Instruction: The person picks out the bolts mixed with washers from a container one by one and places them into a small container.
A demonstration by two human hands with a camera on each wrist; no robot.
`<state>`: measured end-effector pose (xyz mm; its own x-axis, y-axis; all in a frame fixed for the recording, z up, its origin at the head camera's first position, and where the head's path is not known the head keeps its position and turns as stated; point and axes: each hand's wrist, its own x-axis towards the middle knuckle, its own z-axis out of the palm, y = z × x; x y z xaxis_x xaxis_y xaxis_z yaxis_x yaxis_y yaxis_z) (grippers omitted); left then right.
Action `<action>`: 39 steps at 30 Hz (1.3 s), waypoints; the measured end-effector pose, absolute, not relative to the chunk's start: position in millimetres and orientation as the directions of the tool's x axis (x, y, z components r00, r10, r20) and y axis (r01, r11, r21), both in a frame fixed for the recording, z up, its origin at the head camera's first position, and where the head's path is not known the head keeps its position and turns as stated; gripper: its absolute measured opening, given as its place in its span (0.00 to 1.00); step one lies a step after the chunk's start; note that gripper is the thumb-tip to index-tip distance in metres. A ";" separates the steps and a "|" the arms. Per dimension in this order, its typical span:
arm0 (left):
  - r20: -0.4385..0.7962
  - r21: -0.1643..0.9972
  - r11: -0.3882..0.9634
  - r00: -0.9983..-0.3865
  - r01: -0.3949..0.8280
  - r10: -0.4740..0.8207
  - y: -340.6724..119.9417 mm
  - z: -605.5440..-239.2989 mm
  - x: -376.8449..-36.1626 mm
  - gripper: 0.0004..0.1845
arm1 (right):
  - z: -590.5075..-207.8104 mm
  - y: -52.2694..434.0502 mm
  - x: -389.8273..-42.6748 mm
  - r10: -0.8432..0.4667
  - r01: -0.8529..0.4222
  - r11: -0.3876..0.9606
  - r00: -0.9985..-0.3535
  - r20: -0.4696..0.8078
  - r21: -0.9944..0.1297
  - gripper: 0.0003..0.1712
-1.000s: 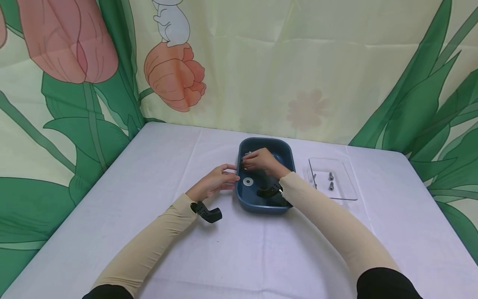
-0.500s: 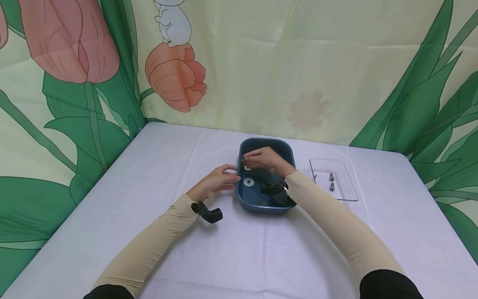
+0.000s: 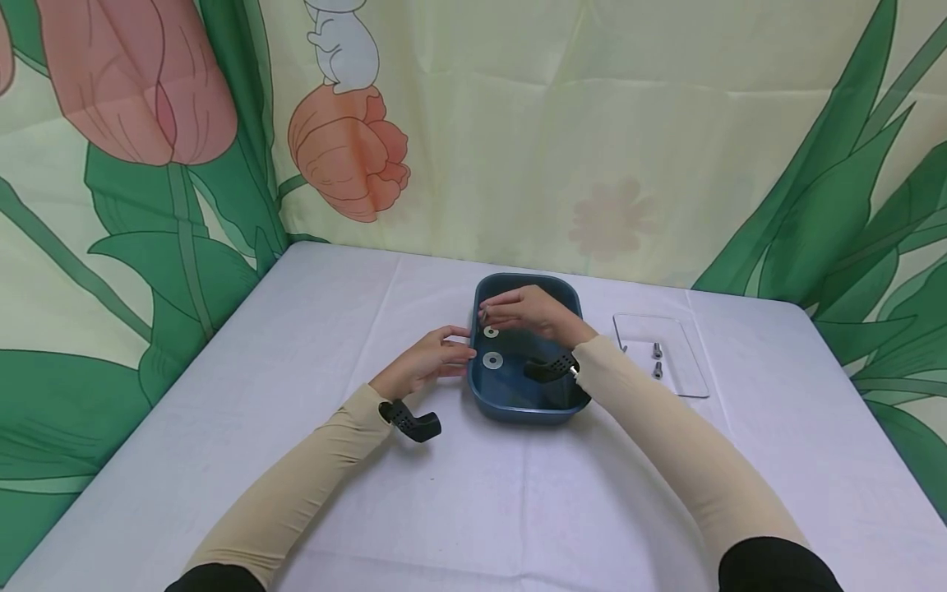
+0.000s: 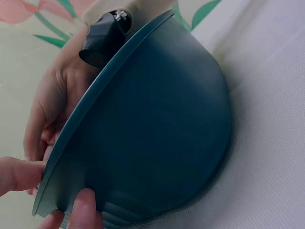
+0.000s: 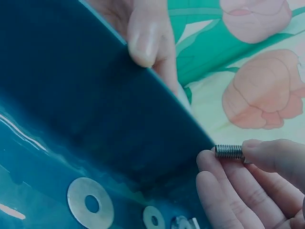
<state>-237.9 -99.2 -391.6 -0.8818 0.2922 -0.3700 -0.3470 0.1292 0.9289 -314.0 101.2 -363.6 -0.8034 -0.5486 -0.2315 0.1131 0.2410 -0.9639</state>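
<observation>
Both arms reach forward in beige sleeves; the left hand (image 3: 429, 360) rests low with fingers lightly curled, thumb and fingertip touching a rim, while the right hand (image 3: 528, 314) hovers higher, thumb and fingers pinching

Tray (image 3: 527, 407): dark blue, rectangular with rounded corners, shallow; flat on the table, left rim held.
Screw (image 5: 229, 151): small, silver, threaded; lying level, pinched above the tray's left rim.
Large washer (image 3: 492, 360): flat on the tray floor, near the left wall.
Small washer (image 3: 491, 332): just behind it; possibly more hardware beside it.
</observation>
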 end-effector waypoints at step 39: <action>-0.359 0.933 0.122 -0.888 -0.337 0.289 -98.1 -391.9 -237.3 0.27 | -297.5 220.5 -305.6 -0.471 0.016 0.452 -0.845 -0.253 -0.892 0.23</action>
<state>-237.3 -98.1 -391.9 -0.8877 0.2888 -0.3585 -0.3372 0.1224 0.9335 -305.6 220.5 -297.5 -0.8452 -0.4706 -0.2533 0.0156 0.4519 -0.8919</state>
